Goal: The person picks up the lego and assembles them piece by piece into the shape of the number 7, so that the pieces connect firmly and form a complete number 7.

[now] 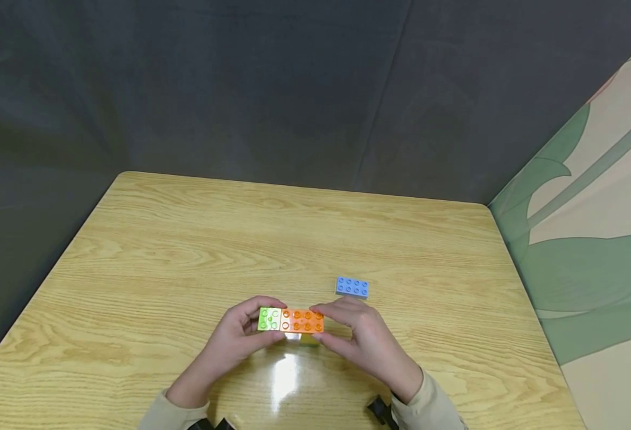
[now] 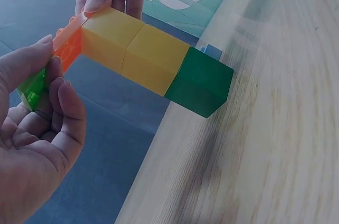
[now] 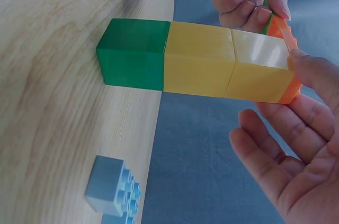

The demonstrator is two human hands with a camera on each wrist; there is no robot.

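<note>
My left hand (image 1: 235, 334) pinches a clear lime-green brick (image 1: 269, 319) between thumb and fingers, close to where it meets an orange brick (image 1: 302, 321). The right hand (image 1: 369, 337) grips the orange brick's right end, thumb on the near side. Beneath the orange brick, two yellow blocks (image 3: 198, 60) and a dark green block (image 3: 132, 54) form a column, with the green one lowest, by the tabletop. Whether the column touches the table I cannot tell. The lime-green brick juts out left of the column. Its underside is mostly hidden by the left fingers.
A blue studded brick (image 1: 352, 287) lies on the wooden table (image 1: 213, 239), just beyond the right hand. Dark cloth (image 1: 240, 89) hangs behind the far edge, and a patterned cloth (image 1: 590, 286) borders the right side.
</note>
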